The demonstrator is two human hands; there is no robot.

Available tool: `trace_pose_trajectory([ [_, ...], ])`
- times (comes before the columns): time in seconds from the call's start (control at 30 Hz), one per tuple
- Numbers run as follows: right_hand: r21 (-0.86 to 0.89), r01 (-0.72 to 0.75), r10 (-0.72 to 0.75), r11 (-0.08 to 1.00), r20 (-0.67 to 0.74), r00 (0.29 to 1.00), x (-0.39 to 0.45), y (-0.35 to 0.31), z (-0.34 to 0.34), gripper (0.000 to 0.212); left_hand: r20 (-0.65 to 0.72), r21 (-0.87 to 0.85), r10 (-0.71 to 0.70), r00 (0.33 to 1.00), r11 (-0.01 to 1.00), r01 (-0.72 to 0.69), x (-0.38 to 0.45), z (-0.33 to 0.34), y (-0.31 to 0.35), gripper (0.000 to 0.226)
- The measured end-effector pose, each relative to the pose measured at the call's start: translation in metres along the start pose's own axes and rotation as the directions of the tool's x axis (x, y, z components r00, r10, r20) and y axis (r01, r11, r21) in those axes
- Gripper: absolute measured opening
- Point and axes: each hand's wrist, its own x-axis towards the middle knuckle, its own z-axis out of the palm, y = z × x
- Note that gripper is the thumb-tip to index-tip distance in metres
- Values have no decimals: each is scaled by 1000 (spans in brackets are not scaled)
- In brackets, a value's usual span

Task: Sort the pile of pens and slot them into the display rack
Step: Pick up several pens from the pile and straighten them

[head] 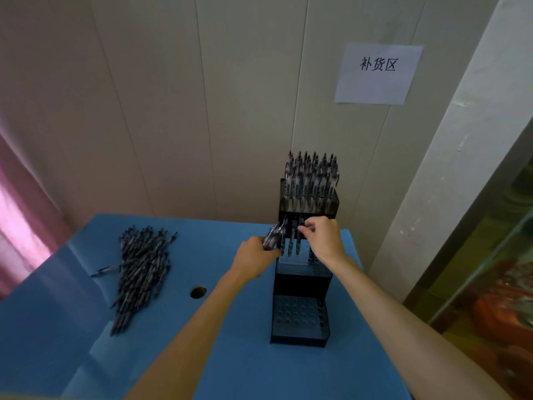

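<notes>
Blur hides detail in the bundle of pens [272,237] the left hand [253,259] grips, while the right hand [324,236] pinches one slim pen [300,233] upright in the dark tiered plastic rack [301,319].

Shop restocking corner: wall sign [378,73] reads "补货区", tiered pen display rack [302,287] on blue table [259,370]

Open tabletop centre, crowded right
Bare blue table [236,356] spans lower centre; pen pile [141,272] blocks left, display rack [302,284] and wall [202,111] block right and rear.
</notes>
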Motion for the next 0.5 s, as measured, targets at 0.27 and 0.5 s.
trace_pose_trajectory([
  [0.27,-55,-122,125,991,44,991,-10,1,-5,27,-24,9,17,1000,1000,-17,3,3,7,30],
  [0.5,485,-294,136,824,335,932,-25,-29,-25,11,-57,58,30,998,998,-26,10,10,14,23],
])
